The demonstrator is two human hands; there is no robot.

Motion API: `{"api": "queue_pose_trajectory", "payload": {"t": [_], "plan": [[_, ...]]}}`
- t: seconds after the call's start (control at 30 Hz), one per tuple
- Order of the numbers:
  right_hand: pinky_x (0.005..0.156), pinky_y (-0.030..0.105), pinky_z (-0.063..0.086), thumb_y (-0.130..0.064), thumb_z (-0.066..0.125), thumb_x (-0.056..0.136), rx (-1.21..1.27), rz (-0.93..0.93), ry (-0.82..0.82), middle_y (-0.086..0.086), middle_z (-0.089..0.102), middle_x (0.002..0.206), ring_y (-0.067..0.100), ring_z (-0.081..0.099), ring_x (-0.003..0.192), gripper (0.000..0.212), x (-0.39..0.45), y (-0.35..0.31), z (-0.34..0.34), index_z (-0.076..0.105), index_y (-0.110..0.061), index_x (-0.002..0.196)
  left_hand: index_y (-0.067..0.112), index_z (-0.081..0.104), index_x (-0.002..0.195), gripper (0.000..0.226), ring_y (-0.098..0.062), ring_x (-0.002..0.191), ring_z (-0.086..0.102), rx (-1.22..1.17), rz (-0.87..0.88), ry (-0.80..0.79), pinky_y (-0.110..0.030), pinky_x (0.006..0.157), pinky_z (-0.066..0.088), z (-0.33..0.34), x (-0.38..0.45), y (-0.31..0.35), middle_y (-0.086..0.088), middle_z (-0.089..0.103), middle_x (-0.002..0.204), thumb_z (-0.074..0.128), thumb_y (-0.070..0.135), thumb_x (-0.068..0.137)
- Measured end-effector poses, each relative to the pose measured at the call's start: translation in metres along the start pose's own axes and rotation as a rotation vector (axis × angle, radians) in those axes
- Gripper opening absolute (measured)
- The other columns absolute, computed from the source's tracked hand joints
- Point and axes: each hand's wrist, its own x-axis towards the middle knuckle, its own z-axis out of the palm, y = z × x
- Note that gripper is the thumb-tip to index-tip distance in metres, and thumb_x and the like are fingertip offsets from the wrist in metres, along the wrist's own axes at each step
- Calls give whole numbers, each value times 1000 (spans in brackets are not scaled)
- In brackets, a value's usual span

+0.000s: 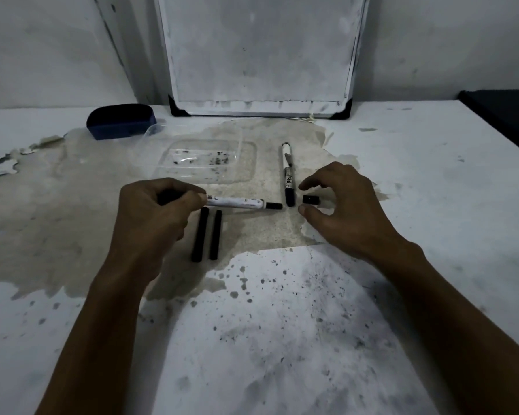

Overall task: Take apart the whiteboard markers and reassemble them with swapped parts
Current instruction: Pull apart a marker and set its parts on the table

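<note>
A white marker barrel (pixel 237 202) lies sideways at the table's middle, black end pointing right. My left hand (pixel 159 211) is shut on its left end. Two black ink cores (pixel 206 235) lie side by side just below that barrel. A second white marker (pixel 287 172) lies lengthwise further back, its dark end nearest me. A small black end cap (pixel 311 199) rests on the table to its right. My right hand (pixel 342 211) hovers over that cap with thumb and forefinger apart, holding nothing.
A clear plastic tray (pixel 246 151) with black specks sits behind the markers. A blue eraser (pixel 120 121) lies at the back left. A whiteboard (pixel 261 55) leans against the wall. The table top (pixel 282 324) is worn and ink-spotted.
</note>
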Motion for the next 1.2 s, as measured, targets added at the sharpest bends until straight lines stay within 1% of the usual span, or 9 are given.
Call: {"api": "queue_pose_trajectory", "payload": {"t": [0.13, 0.3, 0.43, 0.67, 0.9, 0.97, 1.07, 1.1, 1.2], "plan": [[79, 21, 38, -31, 76, 72, 22, -51, -17, -2, 62, 98, 18, 53, 97, 27, 0, -7, 2, 70, -22, 97, 6, 73, 81, 8, -12, 40, 36, -81, -47, -20, -22, 40, 29, -2, 2, -2, 7, 45, 40, 66, 5, 82], [82, 39, 46, -36, 78, 71, 13, -97, 0, 0, 62, 103, 20, 50, 100, 36, 0, -18, 8, 73, -18, 103, 0, 71, 80, 9, -13, 40, 30, -159, -91, -49, -22, 41, 25, -4, 3, -3, 3, 39, 43, 63, 2, 83], [78, 47, 47, -24, 77, 76, -15, -136, 46, 2, 65, 100, 24, 53, 98, 21, 1, -23, 13, 77, -17, 96, 0, 72, 77, 12, -14, 41, 27, -217, -91, -67, -25, 42, 20, -5, 3, -3, -1, 35, 46, 61, 0, 83], [76, 47, 46, -26, 76, 77, -5, -132, 64, 1, 66, 94, 23, 55, 94, 18, -1, -23, 10, 77, -16, 93, 0, 71, 83, 14, -13, 43, 29, -284, -99, -57, -25, 42, 20, -24, 11, -5, 2, 36, 46, 57, 1, 85], [72, 45, 47, -27, 75, 78, 28, -29, 156, 1, 67, 83, 23, 56, 85, 17, 5, -25, 13, 77, -17, 92, 10, 68, 88, 13, -7, 42, 35, -396, -192, 68, -19, 37, 26, -82, 31, -4, 7, 46, 50, 56, 12, 84], [72, 43, 46, -27, 74, 78, 5, -41, 143, 4, 67, 81, 26, 57, 83, 17, 17, -34, 14, 77, -17, 92, 14, 69, 82, 15, -8, 43, 39, -413, -210, 83, -18, 37, 28, -97, 35, -6, 5, 51, 53, 55, 15, 85], [76, 44, 46, -32, 68, 80, -7, -71, 86, 3, 68, 81, 27, 59, 82, 20, 48, -59, 22, 76, -17, 92, 18, 70, 69, 26, -10, 47, 45, -518, -270, 100, -18, 41, 32, -113, 36, -14, 2, 58, 62, 52, 21, 87], [79, 45, 47, -33, 67, 80, -1, -79, 61, 1, 69, 81, 26, 61, 84, 23, 59, -69, 25, 75, -18, 95, 19, 69, 68, 26, -11, 49, 47, -571, -293, 106, -18, 43, 34, -115, 35, -18, 2, 59, 63, 52, 23, 88], [85, 42, 48, -33, 70, 79, 6, -120, 8, -6, 72, 80, 23, 65, 85, 25, 100, -97, 40, 71, -18, 98, 18, 58, 80, 8, -12, 51, 47, -771, -317, 117, -18, 45, 36, -123, 35, -33, 3, 58, 64, 58, 26, 80]]}}
